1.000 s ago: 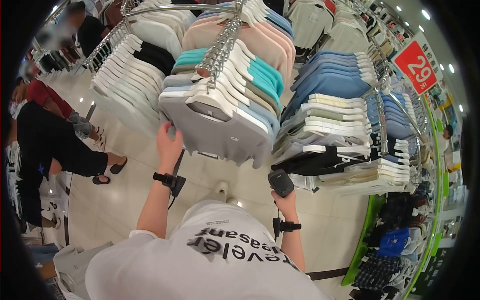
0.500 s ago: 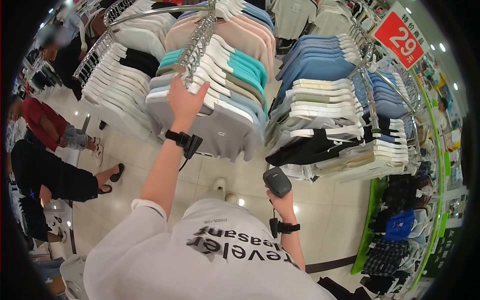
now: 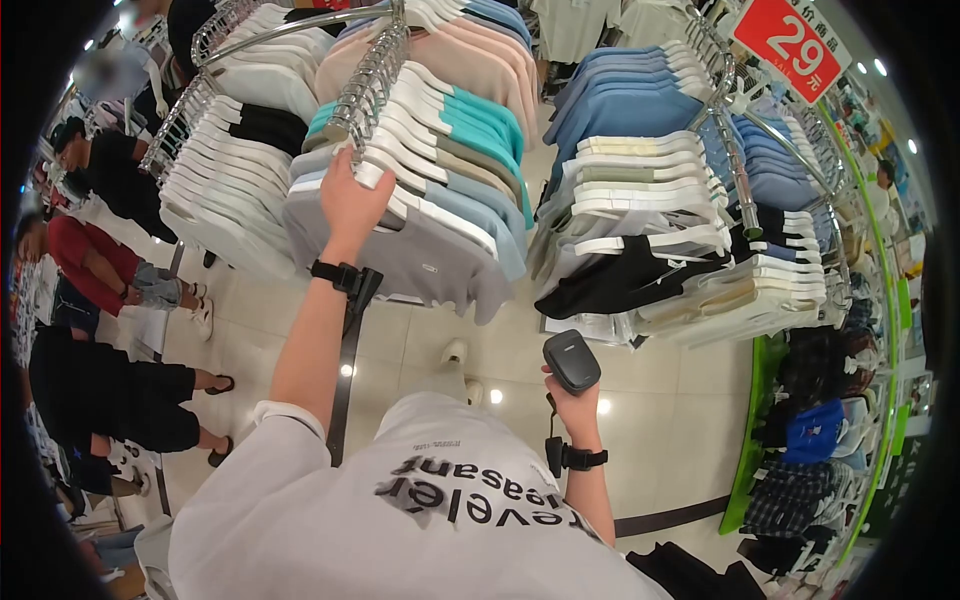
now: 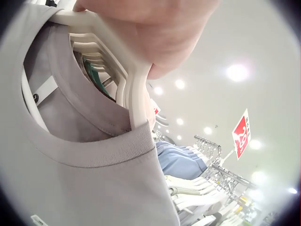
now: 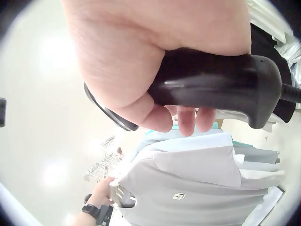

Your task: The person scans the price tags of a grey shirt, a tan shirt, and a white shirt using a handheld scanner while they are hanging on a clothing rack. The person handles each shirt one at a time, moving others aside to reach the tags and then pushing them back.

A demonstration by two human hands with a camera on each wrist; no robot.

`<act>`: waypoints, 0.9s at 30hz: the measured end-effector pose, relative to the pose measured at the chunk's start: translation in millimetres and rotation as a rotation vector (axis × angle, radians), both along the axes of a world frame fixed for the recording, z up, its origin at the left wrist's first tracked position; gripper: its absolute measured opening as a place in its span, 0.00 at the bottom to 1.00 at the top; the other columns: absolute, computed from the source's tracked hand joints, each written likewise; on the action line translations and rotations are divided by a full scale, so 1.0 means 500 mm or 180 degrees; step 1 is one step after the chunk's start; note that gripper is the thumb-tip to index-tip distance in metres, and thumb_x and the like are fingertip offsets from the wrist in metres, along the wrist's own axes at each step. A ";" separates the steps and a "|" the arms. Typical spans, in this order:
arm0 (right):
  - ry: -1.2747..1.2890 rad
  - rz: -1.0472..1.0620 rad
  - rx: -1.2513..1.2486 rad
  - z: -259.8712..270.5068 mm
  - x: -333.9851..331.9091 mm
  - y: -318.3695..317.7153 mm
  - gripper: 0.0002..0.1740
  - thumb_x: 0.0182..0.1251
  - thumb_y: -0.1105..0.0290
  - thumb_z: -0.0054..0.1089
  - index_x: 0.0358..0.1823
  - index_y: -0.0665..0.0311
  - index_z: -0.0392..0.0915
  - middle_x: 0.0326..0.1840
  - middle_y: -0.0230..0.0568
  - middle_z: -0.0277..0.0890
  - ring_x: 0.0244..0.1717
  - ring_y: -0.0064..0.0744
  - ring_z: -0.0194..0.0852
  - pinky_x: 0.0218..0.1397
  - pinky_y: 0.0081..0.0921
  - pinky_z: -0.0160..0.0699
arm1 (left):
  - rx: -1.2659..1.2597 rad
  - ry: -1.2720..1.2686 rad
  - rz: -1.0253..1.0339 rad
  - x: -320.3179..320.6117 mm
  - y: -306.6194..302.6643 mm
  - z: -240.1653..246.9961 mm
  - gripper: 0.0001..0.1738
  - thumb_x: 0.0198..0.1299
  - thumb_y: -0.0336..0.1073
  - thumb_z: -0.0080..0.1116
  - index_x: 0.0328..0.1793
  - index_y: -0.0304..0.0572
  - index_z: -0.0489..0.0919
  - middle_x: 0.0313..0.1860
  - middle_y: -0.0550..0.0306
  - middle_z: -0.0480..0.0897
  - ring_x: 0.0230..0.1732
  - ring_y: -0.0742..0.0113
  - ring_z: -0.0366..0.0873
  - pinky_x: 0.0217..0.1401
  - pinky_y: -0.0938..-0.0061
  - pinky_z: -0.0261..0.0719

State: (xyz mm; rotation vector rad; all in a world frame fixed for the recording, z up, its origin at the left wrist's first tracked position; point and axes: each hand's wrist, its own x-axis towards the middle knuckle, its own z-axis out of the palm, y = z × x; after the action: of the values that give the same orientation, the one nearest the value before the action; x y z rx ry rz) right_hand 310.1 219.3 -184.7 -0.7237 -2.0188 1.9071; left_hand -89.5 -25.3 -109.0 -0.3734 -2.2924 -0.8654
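At the front of the middle rack, my left hand (image 3: pixel 354 208) grips the top of a white hanger (image 4: pixel 138 92) just below the metal rail. From that hanger hangs a grey T-shirt (image 3: pixel 440 262) with a small label on its chest. In the left wrist view the hand covers the hanger's upper part, and the hook is hidden. My right hand (image 3: pixel 577 408) holds a black handheld scanner (image 3: pixel 572 362), its rounded head pointing forward. Fingers curl round the scanner's handle in the right wrist view, where a cable leaves its end.
White shirts (image 3: pixel 225 195) hang to the left. Blue shirts (image 3: pixel 625 105) and a black garment (image 3: pixel 610 280) hang on the right rack, beneath a red "29" price sign (image 3: pixel 795 45). Several people stand at the left, one in a red top (image 3: pixel 90 255).
My left hand has moved up from the grey T-shirt's side to the hanger and taken hold of it. The right hand keeps holding the scanner. The view has shifted slightly.
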 end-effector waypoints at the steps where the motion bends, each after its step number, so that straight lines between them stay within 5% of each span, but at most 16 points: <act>1: -0.0055 -0.0069 -0.0119 0.008 -0.003 -0.001 0.19 0.61 0.84 0.63 0.55 0.68 0.83 0.46 0.38 0.89 0.49 0.26 0.88 0.49 0.26 0.82 | 0.0005 -0.0072 -0.0005 0.001 0.000 0.001 0.47 0.52 0.52 0.76 0.72 0.24 0.75 0.66 0.35 0.82 0.66 0.40 0.80 0.70 0.56 0.77; 14: 0.0275 -0.0005 0.0345 0.047 -0.139 0.028 0.18 0.63 0.84 0.64 0.55 0.68 0.83 0.46 0.39 0.89 0.46 0.26 0.87 0.45 0.24 0.83 | 0.0022 -0.0381 -0.0221 -0.009 -0.011 -0.006 0.47 0.53 0.51 0.75 0.74 0.30 0.74 0.73 0.36 0.76 0.70 0.34 0.72 0.75 0.49 0.69; 16: 0.0210 -0.0091 0.0116 0.064 -0.172 0.032 0.13 0.63 0.82 0.68 0.50 0.69 0.85 0.45 0.37 0.89 0.48 0.27 0.87 0.55 0.28 0.82 | -0.0025 -0.0365 -0.0091 -0.002 -0.007 -0.010 0.47 0.53 0.50 0.76 0.75 0.29 0.73 0.72 0.35 0.75 0.70 0.34 0.71 0.74 0.48 0.70; 27: 0.0584 -0.0076 0.0757 0.128 -0.390 0.075 0.16 0.64 0.79 0.74 0.53 0.71 0.84 0.48 0.39 0.89 0.47 0.29 0.86 0.55 0.27 0.81 | 0.0138 -0.0431 -0.0266 0.017 0.008 0.040 0.40 0.54 0.39 0.76 0.72 0.35 0.73 0.61 0.40 0.76 0.62 0.38 0.73 0.66 0.51 0.73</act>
State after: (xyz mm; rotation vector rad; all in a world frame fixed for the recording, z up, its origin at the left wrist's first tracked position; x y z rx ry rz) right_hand 115.4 256.6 -120.8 -0.4916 -2.0627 1.6179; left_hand -81.1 -21.1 -89.0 -0.4051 -2.3918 -1.0085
